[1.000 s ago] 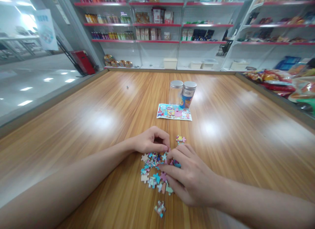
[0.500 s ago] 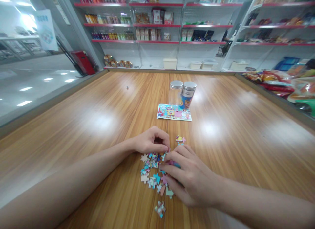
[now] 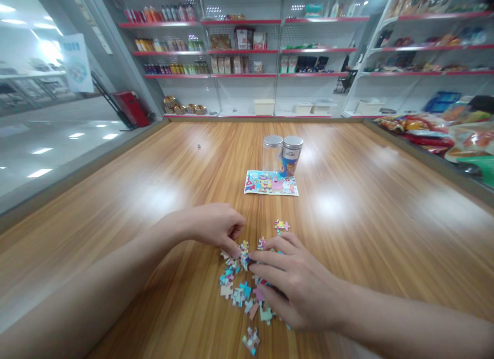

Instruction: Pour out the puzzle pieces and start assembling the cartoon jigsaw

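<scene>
Small jigsaw puzzle pieces [image 3: 237, 295] lie in a loose, overlapping pile on the wooden table. At the pile's upper left is my left hand [image 3: 214, 226], its fingers curled in and its thumb pointing down onto the pieces. I see nothing held between them. My right hand [image 3: 299, 284] rests over the right side of the pile with its fingers spread, touching and partly hiding pieces. Beyond it lie a few joined yellow and pink pieces [image 3: 281, 225]. One patterned cluster [image 3: 251, 340] sits apart, nearest me. A colourful cartoon picture sheet [image 3: 271, 184] lies flat farther back.
A clear jar [image 3: 271, 154] and a blue-labelled jar [image 3: 292, 158], both silver-lidded, stand behind the picture sheet. A tiny object [image 3: 199, 146] lies at the far left. Bagged goods [image 3: 420, 128] are beyond the table's right edge. Stocked shelves [image 3: 243, 51] line the back.
My left hand has moved left and its fingers have curled, uncovering pieces at the pile's top. My right hand stays nearly in place. The view has tilted up slightly.
</scene>
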`<action>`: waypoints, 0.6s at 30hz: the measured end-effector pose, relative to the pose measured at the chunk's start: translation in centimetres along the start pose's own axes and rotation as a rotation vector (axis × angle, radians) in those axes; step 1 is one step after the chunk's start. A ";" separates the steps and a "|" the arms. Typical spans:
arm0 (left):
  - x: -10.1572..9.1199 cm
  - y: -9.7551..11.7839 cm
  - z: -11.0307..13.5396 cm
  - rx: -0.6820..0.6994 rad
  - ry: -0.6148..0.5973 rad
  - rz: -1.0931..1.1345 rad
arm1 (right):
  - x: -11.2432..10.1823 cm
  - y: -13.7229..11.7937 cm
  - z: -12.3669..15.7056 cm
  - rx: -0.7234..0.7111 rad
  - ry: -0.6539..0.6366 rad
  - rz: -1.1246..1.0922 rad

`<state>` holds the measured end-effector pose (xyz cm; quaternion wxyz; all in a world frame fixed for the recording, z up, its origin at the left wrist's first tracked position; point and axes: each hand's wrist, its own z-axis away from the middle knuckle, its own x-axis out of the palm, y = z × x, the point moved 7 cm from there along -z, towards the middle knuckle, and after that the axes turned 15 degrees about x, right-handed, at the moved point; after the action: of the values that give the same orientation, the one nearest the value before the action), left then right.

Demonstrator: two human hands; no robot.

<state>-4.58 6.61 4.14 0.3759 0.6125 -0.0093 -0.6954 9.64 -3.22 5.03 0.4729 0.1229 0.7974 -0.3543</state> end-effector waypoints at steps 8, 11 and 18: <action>0.3 -1.1 0.0 -0.019 -0.049 0.084 | 0.1 -0.4 0.0 -0.039 -0.017 -0.011; 0.2 -0.7 0.1 0.006 -0.043 0.074 | -0.1 -0.5 -0.1 -0.038 -0.001 -0.008; 0.0 -0.5 -0.3 -0.042 0.011 0.027 | 0.4 -0.4 -0.1 -0.025 -0.051 0.021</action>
<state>-4.61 7.06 3.84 0.3982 0.6079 -0.0009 -0.6870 9.14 -3.46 4.90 0.4983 0.1159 0.7881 -0.3423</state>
